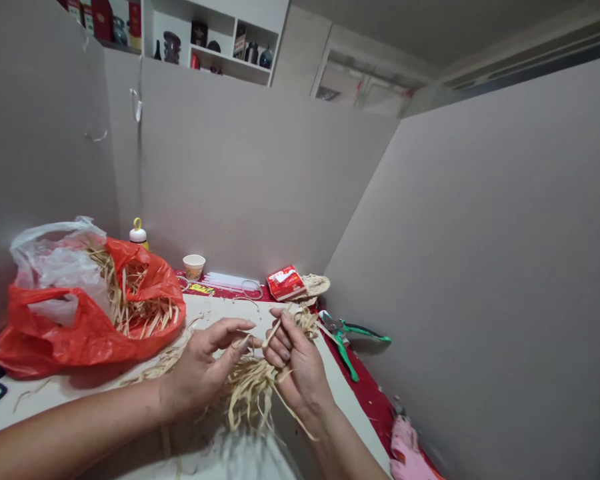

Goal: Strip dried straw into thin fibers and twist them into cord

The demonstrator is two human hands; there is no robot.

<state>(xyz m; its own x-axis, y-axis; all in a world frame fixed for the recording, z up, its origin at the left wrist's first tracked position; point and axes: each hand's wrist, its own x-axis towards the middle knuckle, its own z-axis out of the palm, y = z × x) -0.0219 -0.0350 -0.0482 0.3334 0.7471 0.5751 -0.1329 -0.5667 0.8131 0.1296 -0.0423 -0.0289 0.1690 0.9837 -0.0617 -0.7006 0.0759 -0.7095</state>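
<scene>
My left hand (205, 367) and my right hand (295, 363) meet over a loose bunch of pale straw strips (253, 390) that lies on the white board (60, 390). The left thumb and fingers pinch the end of a thin strip. My right hand is curled, its fingers closed round a woven straw piece (307, 321) and some strips that trail down below the wrist. A red plastic bag (87, 320) full of more strips sits to the left of my left hand.
Green-handled shears (347, 337) lie right of my hands on the red cloth. Behind are a red-and-white packet (285, 283), a paper cup (194, 266), a yellow bottle (139, 235) and a woven straw piece (316, 285). Grey partition walls close in on three sides.
</scene>
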